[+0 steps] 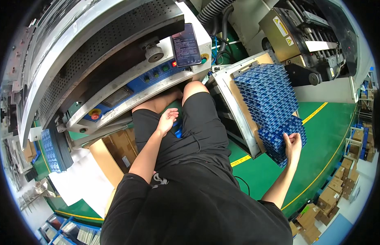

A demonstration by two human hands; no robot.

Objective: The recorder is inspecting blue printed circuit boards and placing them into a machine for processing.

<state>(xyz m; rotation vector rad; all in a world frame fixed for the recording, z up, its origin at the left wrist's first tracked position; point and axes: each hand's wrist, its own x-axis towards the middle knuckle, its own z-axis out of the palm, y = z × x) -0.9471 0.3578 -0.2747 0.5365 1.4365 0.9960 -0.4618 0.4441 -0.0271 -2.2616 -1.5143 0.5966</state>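
Observation:
At the right, tall stacks of blue printed circuit board panels (263,96) stand staggered on a framed tray with a tan board surface. My right hand (293,143) is at the nearer stack of blue panels (275,139), thumb and fingers pinched at the edge of a panel there. Over my lap, between my thighs, my left hand (168,118) hangs in the air, its fingers loosely curled and slightly apart. Nothing shows in it.
A machine with a blue control panel (151,75) spans the front left, with a red stop button (94,115) and a phone (186,45) on it. More blue panels (51,151) stand far left, by white sheets (81,179) and a cardboard box (106,157). Another machine (279,30) is front right.

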